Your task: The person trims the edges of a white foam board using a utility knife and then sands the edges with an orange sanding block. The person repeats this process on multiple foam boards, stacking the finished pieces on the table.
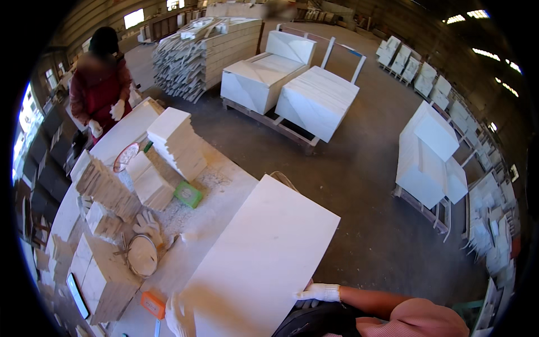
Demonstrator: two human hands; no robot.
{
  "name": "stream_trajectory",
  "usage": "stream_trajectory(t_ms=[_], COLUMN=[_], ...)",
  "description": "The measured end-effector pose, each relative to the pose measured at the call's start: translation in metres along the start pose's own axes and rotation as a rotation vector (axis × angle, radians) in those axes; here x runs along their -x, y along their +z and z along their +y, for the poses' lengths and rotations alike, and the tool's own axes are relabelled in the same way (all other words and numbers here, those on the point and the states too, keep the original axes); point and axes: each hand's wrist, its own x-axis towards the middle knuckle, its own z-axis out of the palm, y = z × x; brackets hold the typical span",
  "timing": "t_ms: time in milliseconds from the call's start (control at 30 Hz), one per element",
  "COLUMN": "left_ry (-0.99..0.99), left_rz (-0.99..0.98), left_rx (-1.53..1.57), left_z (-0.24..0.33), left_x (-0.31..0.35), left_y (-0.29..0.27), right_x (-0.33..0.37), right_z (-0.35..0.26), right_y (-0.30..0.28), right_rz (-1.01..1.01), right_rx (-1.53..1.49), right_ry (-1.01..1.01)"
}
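A large white stone slab (264, 253) lies tilted across the right side of the worktable, its far right corner reaching past the edge. My right hand (319, 292), in a white knit glove, grips the slab's near right edge, with the fingers curled partly underneath. At the opposite edge my left hand (178, 317), gloved too, holds the slab's side; its fingertips are partly hidden. Close to the left hand lie an orange block-shaped tool (152, 305) and a thin blue-and-white strip (158, 327).
Stacked stone pieces (106, 275), a phone (78, 295), a round pan (142, 255), a loose glove (147, 226) and a green box (188, 194) occupy the table. A co-worker (101, 90) stands at its far end. Slab-loaded pallets (317, 104) stand on the floor beyond.
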Motion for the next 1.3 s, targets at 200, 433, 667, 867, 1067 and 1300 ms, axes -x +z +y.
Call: stream_trajectory(t_ms=[200,433,667,867,1067,1300], left_ry=[0.028,-0.012,0.062,0.036,-0.037,0.007], left_rz=[-0.017,-0.033,0.037,0.123,0.161,-0.058], left_rx=[0.025,-0.171,-0.316,-0.296,-0.209,0.072], left_z=[0.054,0.072,0.105,0.146,0.149,0.159], left_x=[-0.009,-0.013,0.025,0.039,0.025,-0.072], left_y=[0.047,0.060,0.093,0.096,0.096,0.102], right_x=[-0.027,-0.006,0.023,0.034,-0.021,-0.052], right_z=[0.009,-0.007,-0.006,-0.004,0.022,0.036], right_y=[0.024,0.048,-0.016,-0.023,-0.030,-0.042], right_rz=[0.006,0.088,0.161,0.073,-0.041,-0.085], right_rx=[-0.326,-0.373,-0.211,-0.141,-0.229,-0.313], right_ry=[-0.025,-0.299,-0.308,-0.357,-0.547,-0.470])
